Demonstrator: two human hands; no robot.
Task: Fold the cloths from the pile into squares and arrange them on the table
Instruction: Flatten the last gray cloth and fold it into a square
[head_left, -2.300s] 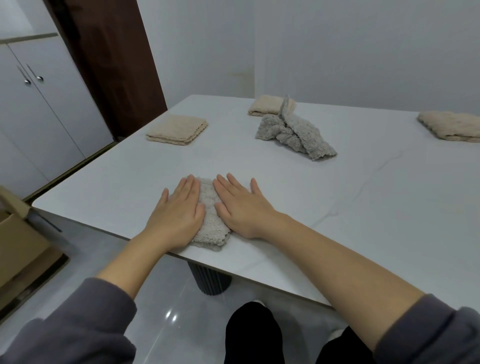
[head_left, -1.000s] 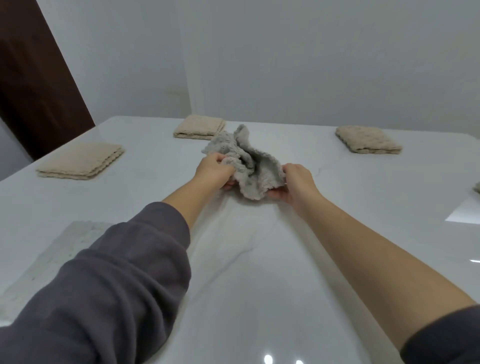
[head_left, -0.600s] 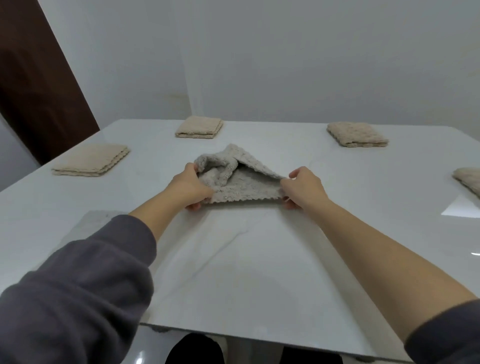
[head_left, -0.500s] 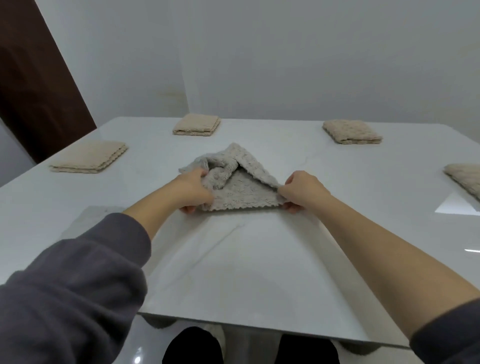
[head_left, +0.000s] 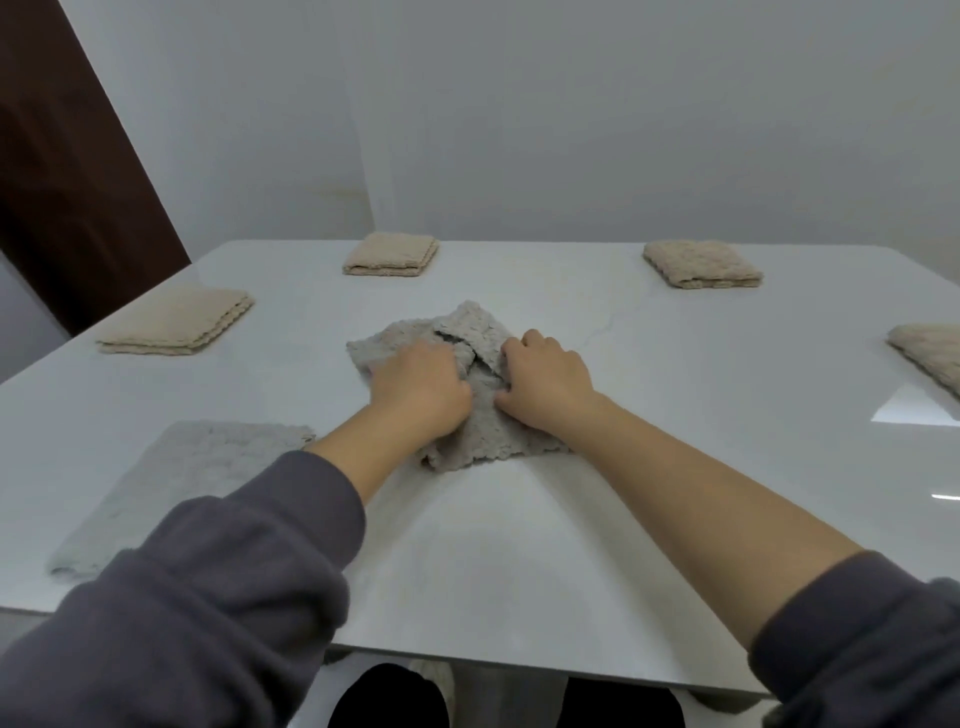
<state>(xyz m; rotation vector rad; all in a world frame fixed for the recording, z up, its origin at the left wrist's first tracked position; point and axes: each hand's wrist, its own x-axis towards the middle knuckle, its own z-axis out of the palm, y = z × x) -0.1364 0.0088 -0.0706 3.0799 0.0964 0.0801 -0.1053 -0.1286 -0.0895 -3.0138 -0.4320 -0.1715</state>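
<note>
White table (head_left: 519, 545) carries a rumpled grey cloth (head_left: 480, 431) at its middle; left hand (head_left: 418, 387) and right hand (head_left: 548, 384) both clutch it, fingers curled.

cloth (head_left: 483, 431): grey | folded cloths (head_left: 176, 322): beige | table (head_left: 519, 545): white, faintly veined | sleeves (head_left: 208, 597): dark grey

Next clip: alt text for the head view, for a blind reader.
The left hand and right hand grip a crumpled grey cloth at the middle of a white table. A folded grey cloth lies at the near left; four folded beige cloths sit apart along the far and side edges.
</note>
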